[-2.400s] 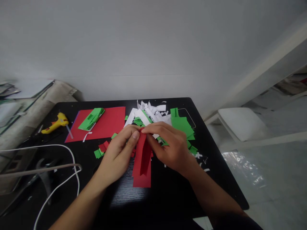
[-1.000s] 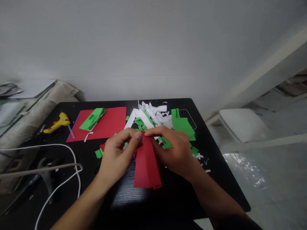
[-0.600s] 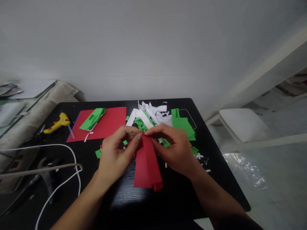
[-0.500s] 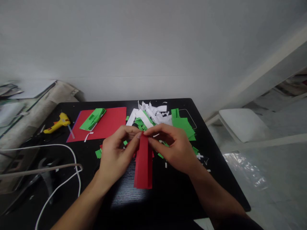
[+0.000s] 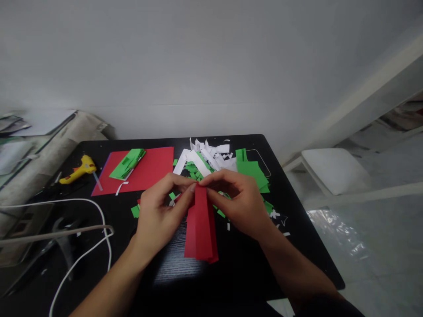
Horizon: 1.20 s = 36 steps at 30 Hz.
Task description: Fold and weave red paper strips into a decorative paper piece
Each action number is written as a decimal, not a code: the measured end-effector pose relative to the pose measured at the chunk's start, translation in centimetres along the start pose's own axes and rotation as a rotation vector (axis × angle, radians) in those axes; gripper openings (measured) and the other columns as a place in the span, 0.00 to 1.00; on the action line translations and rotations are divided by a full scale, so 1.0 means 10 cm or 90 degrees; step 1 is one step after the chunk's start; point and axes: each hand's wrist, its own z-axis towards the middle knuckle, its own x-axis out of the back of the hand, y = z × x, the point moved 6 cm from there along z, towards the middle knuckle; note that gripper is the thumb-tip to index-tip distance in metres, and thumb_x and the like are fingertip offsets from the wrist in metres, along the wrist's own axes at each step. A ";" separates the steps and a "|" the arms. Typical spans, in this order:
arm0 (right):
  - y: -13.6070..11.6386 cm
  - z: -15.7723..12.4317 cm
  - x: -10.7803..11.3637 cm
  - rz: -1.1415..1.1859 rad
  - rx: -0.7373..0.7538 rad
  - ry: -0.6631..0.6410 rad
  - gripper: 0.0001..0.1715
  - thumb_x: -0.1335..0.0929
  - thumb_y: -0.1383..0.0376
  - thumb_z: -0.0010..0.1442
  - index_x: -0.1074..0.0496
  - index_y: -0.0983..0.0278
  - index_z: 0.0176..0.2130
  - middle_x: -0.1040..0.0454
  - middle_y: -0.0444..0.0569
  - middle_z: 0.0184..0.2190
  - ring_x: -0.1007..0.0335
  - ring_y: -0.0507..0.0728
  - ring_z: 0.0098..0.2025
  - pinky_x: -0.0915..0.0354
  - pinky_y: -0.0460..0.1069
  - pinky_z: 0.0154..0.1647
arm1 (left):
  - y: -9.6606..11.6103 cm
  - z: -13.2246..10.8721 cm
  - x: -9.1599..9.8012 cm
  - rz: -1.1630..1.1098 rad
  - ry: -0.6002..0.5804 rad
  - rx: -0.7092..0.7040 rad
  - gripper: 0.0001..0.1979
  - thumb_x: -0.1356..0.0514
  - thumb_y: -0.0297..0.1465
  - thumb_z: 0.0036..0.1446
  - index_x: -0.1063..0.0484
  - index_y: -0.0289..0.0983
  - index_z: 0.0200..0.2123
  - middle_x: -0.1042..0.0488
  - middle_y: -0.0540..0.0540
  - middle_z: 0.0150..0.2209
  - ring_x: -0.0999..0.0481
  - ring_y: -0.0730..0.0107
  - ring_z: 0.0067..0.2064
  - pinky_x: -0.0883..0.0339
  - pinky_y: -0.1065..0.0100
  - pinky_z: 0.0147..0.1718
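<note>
Folded red paper [image 5: 202, 229] hangs toward me over the black table, its long panels fanned apart at the near end. Its far end is pinched between the fingertips of my left hand [image 5: 161, 211] and my right hand [image 5: 239, 202]. Both hands are closed on it, the left thumb along its left edge and the right fingers on its right. Just beyond the hands lies a heap of white paper strips [image 5: 200, 163] mixed with small green paper scraps [image 5: 191, 168]. Part of that heap is hidden behind my fingers.
At the left are a red sheet [image 5: 158, 167], a green folded paper bundle [image 5: 128, 164], a yellow glue gun [image 5: 79, 169] and a white cable [image 5: 99, 209]. Green paper sheets [image 5: 253, 174] lie at the right. A white stool [image 5: 333, 169] stands beyond the table's right edge.
The red paper's near end has spread wider, its panels fanning out to the right. My hands keep their pinch at the far end, almost in the same place.
</note>
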 end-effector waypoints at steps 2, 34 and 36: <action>-0.01 0.00 0.00 -0.003 0.003 -0.003 0.06 0.25 0.71 0.59 0.18 0.62 0.38 0.15 0.46 0.35 0.16 0.54 0.37 0.20 0.49 0.41 | 0.00 0.00 0.00 -0.006 0.000 -0.004 0.03 0.35 0.29 0.67 0.20 0.42 0.42 0.18 0.51 0.37 0.21 0.72 0.38 0.28 0.70 0.37; -0.14 -0.07 -0.06 -0.302 0.203 0.036 0.12 0.30 0.75 0.63 0.22 0.60 0.42 0.18 0.46 0.36 0.21 0.55 0.38 0.23 0.51 0.42 | 0.13 0.02 0.03 0.062 -0.102 0.009 0.09 0.32 0.33 0.61 0.25 0.42 0.44 0.22 0.47 0.38 0.22 0.65 0.37 0.26 0.62 0.36; -0.12 -0.08 -0.09 -0.319 0.211 0.026 0.13 0.30 0.76 0.63 0.22 0.60 0.43 0.19 0.47 0.38 0.21 0.55 0.40 0.23 0.51 0.43 | 0.12 0.01 0.02 0.061 -0.105 0.026 0.07 0.33 0.32 0.62 0.26 0.42 0.43 0.23 0.48 0.38 0.22 0.67 0.36 0.25 0.64 0.35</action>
